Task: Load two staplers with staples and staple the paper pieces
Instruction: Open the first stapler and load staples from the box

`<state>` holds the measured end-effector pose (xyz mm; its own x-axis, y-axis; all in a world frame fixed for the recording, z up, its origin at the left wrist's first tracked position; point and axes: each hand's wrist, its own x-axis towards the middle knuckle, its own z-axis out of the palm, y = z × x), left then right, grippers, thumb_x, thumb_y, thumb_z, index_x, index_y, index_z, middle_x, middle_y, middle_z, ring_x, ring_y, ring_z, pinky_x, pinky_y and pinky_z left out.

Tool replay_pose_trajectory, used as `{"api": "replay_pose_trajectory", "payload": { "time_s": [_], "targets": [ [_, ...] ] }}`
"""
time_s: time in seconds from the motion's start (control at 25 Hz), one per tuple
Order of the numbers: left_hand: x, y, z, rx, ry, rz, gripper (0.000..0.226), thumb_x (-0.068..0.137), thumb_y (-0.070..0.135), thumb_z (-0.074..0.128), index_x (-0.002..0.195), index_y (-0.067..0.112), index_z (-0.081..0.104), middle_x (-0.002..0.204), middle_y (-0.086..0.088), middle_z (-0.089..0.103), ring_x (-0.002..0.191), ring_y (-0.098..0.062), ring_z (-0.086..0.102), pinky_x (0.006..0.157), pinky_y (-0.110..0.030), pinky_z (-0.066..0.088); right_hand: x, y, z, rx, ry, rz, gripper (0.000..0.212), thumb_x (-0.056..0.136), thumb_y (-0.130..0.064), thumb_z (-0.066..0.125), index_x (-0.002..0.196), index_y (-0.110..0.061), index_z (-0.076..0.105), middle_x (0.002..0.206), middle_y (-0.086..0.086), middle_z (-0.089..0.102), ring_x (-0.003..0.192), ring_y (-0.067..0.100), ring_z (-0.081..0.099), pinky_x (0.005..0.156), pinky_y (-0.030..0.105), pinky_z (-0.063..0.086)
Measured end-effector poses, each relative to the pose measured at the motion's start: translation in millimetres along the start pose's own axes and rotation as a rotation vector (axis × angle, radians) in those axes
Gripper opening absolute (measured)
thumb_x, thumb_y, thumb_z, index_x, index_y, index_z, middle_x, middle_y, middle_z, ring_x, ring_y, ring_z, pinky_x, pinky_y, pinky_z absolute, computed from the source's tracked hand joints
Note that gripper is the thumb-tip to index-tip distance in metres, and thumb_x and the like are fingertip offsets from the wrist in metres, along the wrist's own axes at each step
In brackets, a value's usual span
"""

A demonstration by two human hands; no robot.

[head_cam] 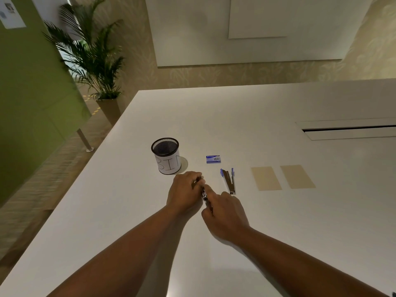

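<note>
Your left hand [184,192] and right hand [225,213] met over the smooth white bench [128,211], both with fingers curled round a slim dark metal stapler [206,198], mostly hidden between them. Just right lay a second stapler, chrome with blue tips [228,181], swung open in a V. Beyond it sat a small blue staple box [213,159]; left stood a black mesh cup wrapped in white paper marked "BIN" [167,155]. Two flat tan paper rectangles [266,178] lay side by side, well right.
</note>
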<state>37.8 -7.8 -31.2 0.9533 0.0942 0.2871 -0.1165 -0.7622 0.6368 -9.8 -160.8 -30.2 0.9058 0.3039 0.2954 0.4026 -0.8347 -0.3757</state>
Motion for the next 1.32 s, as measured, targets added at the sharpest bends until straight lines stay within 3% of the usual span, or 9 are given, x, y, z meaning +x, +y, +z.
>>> {"api": "replay_pose_trajectory", "payload": {
  "time_s": [0.08,0.16,0.28,0.56,0.72,0.92,1.12,1.24,1.32],
  "targets": [
    [-1,-1,-1,-0.011,-0.001,0.022,0.016,0.093,0.026,0.046,0.088,0.027,0.061,0.075,0.023,0.066,0.077,0.0,0.063,0.06,-0.03,0.054,2,2,-1,0.02,-0.061,0.02,0.064,0.086,-0.043,0.032,0.15,-0.034,0.037,0.071,-0.002,0.051,0.069,0.025,0.054,0.063,0.039,0.047],
    [-2,-2,-2,-0.053,0.003,-0.016,0.031,0.095,0.023,0.047,0.119,0.035,0.063,0.093,0.03,0.069,0.093,0.014,0.062,0.077,-0.016,0.052,5,5,-3,0.044,-0.117,0.039,0.063,0.091,-0.048,0.029,0.153,-0.036,0.032,0.076,0.002,0.059,0.075,0.028,0.06,0.068,0.041,0.05],
    [-3,-2,-4,-0.091,-0.045,-0.046,0.047,0.097,0.022,0.048,0.143,0.033,0.053,0.121,0.018,0.072,0.114,0.002,0.063,0.097,-0.025,0.051,14,8,-12,0.127,-0.245,0.093,0.06,0.094,-0.045,0.036,0.152,-0.041,0.023,0.08,0.003,0.067,0.081,0.03,0.067,0.071,0.04,0.052],
    [2,-7,-7,-0.01,-0.065,0.032,0.055,0.097,0.018,0.052,0.152,0.022,0.045,0.125,0.0,0.073,0.124,-0.022,0.061,0.104,-0.039,0.049,61,4,-41,0.284,-0.522,0.1,0.069,0.094,-0.013,0.061,0.154,-0.029,0.032,0.105,0.003,0.071,0.092,0.023,0.068,0.084,0.037,0.054],
    [1,-9,-5,-0.022,-0.05,0.042,0.057,0.096,0.014,0.055,0.151,0.021,0.046,0.127,0.0,0.072,0.126,-0.024,0.059,0.105,-0.041,0.048,68,4,-44,0.283,-0.594,0.136,0.069,0.095,-0.013,0.067,0.155,-0.025,0.036,0.101,0.001,0.065,0.086,0.019,0.064,0.076,0.03,0.052],
    [1,-10,-4,-0.004,-0.071,0.037,0.056,0.097,0.018,0.052,0.152,0.025,0.045,0.124,-0.004,0.072,0.123,-0.024,0.06,0.104,-0.043,0.048,68,3,-48,0.309,-0.6,0.162,0.073,0.094,-0.011,0.068,0.155,-0.029,0.033,0.097,0.003,0.065,0.09,0.024,0.067,0.087,0.043,0.059],
    [0,-8,-6,0.02,-0.068,0.033,0.052,0.099,0.019,0.053,0.15,0.024,0.049,0.124,-0.006,0.072,0.122,-0.024,0.059,0.102,-0.042,0.049,70,3,-48,0.332,-0.625,0.192,0.07,0.094,-0.008,0.066,0.153,-0.028,0.034,0.079,0.0,0.066,0.072,0.018,0.067,0.076,0.04,0.059],
    [-2,-3,-8,0.022,-0.046,0.072,0.042,0.097,0.013,0.052,0.134,0.027,0.064,0.114,-0.002,0.075,0.106,-0.023,0.061,0.089,-0.038,0.051,70,6,-45,0.32,-0.624,0.196,0.055,0.096,-0.011,0.066,0.142,-0.023,0.04,0.075,0.0,0.063,0.065,0.016,0.061,0.068,0.034,0.052],
    [-2,0,-9,0.003,-0.067,0.134,0.042,0.089,0.002,0.051,0.108,0.032,0.073,0.086,0.005,0.075,0.084,-0.017,0.062,0.074,-0.039,0.052,68,8,-42,0.317,-0.597,0.178,0.042,0.095,-0.011,0.067,0.13,-0.02,0.045,0.073,-0.001,0.059,0.063,0.015,0.057,0.07,0.037,0.051]
  ]
}}
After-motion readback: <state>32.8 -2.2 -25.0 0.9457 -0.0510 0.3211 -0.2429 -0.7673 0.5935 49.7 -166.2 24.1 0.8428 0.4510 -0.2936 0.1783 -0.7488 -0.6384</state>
